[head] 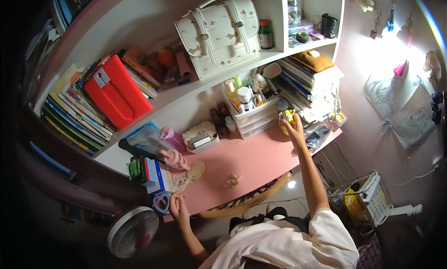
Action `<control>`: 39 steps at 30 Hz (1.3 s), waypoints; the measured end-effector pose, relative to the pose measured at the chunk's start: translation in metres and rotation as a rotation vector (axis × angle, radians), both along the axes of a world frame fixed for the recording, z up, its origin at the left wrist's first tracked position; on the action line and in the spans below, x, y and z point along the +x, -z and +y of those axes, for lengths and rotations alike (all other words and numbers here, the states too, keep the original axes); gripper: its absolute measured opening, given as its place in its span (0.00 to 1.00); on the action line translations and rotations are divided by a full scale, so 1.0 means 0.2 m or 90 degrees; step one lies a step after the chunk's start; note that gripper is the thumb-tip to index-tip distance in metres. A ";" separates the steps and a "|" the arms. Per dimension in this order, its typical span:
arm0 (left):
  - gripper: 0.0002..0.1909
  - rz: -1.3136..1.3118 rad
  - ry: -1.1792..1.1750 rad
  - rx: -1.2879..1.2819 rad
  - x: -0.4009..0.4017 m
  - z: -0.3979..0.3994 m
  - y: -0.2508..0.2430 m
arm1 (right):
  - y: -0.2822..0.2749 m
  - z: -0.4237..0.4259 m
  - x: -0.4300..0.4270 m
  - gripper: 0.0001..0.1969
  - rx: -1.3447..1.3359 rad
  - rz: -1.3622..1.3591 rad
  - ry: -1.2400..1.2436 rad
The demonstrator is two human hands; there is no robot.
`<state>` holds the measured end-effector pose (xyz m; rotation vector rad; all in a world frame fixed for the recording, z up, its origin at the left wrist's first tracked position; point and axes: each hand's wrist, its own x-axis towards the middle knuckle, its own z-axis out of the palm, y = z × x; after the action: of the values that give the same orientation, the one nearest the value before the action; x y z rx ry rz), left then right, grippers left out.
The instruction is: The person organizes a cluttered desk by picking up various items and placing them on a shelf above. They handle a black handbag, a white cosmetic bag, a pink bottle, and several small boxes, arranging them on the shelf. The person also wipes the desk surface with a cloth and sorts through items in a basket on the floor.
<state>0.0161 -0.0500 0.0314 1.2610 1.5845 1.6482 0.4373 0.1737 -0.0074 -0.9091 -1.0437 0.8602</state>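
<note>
My right hand (296, 130) reaches to the far right of the pink desk (213, 164). Its fingers are closed around a crumpled yellow wrapper (287, 116), just in front of a white drawer organizer (256, 120). At the desk's left end is my left hand (178, 207), with loosely bent fingers and nothing visible in them. Close beside it lies a blue coiled ring (161, 203); whether they touch is unclear. A crumpled piece of beige paper or cloth (233, 181) rests near the desk's front edge.
Boxes (157, 178), a pink cup (174, 159) and a beige oval pad (196, 170) crowd the desk's left. Stacked books and papers (300, 84) stand behind my right hand. A chair back (244, 204) borders the front edge; a fan (132, 231) is lower left.
</note>
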 end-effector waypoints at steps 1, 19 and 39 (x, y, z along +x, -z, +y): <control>0.10 0.029 0.039 0.000 0.01 0.01 0.00 | -0.11 -0.04 -0.01 0.15 -0.021 0.017 0.006; 0.08 0.019 0.155 -0.011 0.32 0.17 -0.06 | -1.10 0.30 0.15 0.22 0.226 -0.341 0.217; 0.09 0.029 0.101 -0.028 0.24 0.08 0.05 | -1.16 0.52 0.02 0.15 0.274 -0.705 0.373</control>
<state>0.0639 -0.0333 0.0206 1.3726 1.4972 1.4879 0.4406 0.2781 0.2240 -1.2331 -1.6700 -0.4518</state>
